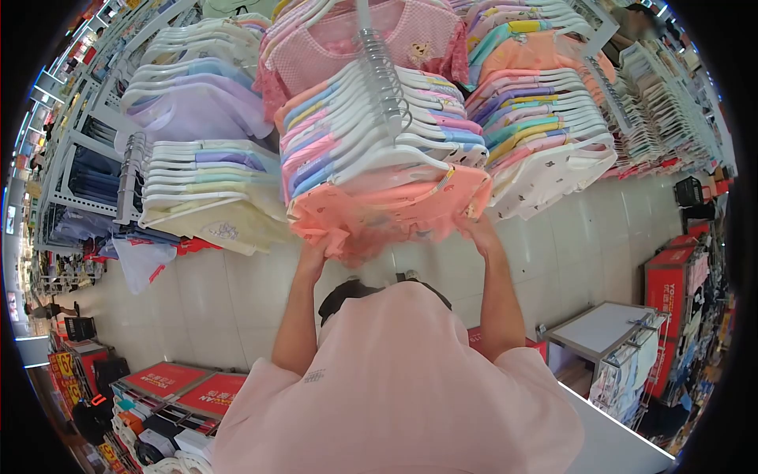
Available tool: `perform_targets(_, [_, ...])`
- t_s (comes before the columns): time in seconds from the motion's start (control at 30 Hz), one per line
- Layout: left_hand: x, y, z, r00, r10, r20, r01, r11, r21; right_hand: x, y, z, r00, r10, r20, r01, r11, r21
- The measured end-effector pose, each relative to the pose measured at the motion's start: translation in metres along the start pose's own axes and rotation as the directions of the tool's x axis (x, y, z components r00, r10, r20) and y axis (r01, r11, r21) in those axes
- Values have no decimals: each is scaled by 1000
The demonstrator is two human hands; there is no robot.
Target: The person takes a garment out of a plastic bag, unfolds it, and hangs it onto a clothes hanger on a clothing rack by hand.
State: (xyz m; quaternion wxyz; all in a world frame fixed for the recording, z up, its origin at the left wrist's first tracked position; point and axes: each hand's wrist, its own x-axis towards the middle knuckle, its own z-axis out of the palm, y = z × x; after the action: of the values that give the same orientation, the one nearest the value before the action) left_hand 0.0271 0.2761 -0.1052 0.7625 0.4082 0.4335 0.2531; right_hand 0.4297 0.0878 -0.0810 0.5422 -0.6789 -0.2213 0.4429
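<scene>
A coral short-sleeved children's shirt with small printed figures hangs on a white hanger at the front of the middle rail. My left hand grips its left side near the sleeve, fingers partly covered by the cloth. On the opposite side, my right hand is closed on the sleeve edge. The shirt's lower part is blurred between both hands. Right behind it, several pastel shirts hang close together on the metal rail.
Pale yellow shirts hang on a rack at left, white printed shirts at right. A pink knit top faces forward above. Tiled floor lies below. Behind are red display boxes and a grey-topped stand. Another person stands far right.
</scene>
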Motion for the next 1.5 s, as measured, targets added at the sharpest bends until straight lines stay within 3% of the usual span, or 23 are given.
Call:
perform_targets(0.1, [24,-28,-18,990,88,-109,-81,994,69,9,21,2,997,-78,-18,68,944,-322])
perform_targets(0.2, [24,-25,-11,895,251,-370,-211,966,147,6,19,2,990,-125,-59,62,783,-619])
perform_targets(0.27, [31,-31,-32,901,223,-371,-69,920,385,8,8,0,998,44,-35,-56,703,-709])
perform_targets(0.3, [34,-35,-41,903,208,-375,4,870,493,8,-1,-1,991,129,-31,-108,651,-751])
perform_targets(0.4, [14,-25,-29,888,392,-239,44,445,894,-5,-45,10,962,-40,272,207,756,-621])
perform_targets(0.47, [6,-1,-13,985,14,-169,162,223,961,-13,-72,26,944,-172,282,292,832,-472])
perform_targets(0.5, [-1,13,-1,969,-185,-162,181,95,979,-16,-84,35,931,-237,278,335,856,-393])
perform_targets(0.53, [-10,27,15,995,-99,4,17,208,978,-17,-95,42,933,-267,240,348,838,-420])
perform_targets(0.6, [-32,56,58,946,122,301,-325,376,868,-17,-114,56,930,-327,169,368,800,-474])
perform_targets(0.63, [-45,81,85,940,143,309,-341,437,833,-18,-126,65,862,-498,93,471,720,-510])
perform_targets(0.7, [-58,129,139,928,189,320,-370,553,746,-19,-147,78,620,-784,-32,612,509,-606])
perform_targets(0.8, [-43,144,170,723,454,521,-633,133,763,-13,-158,81,548,-826,-132,523,461,-717])
perform_targets(0.9, [-11,127,176,737,493,461,-625,240,743,3,-153,71,488,-872,-27,538,325,-778])
perform_targets(1.07, [9,121,165,874,142,465,-485,200,851,8,-150,36,657,-746,113,559,381,-737])
perform_targets(1.2, [1,136,160,890,53,452,-452,219,865,-4,-155,27,773,-621,128,526,514,-677])
perform_targets(1.3, [4,143,155,772,83,631,-593,-265,760,-10,-157,29,778,-618,118,536,554,-637])
perform_targets(1.4, [-20,182,200,938,-58,342,-331,145,932,-11,-158,30,765,-636,107,549,555,-625])
perform_targets(1.5, [-2,156,201,909,89,406,-413,310,856,-12,-159,27,758,-641,119,558,543,-628])
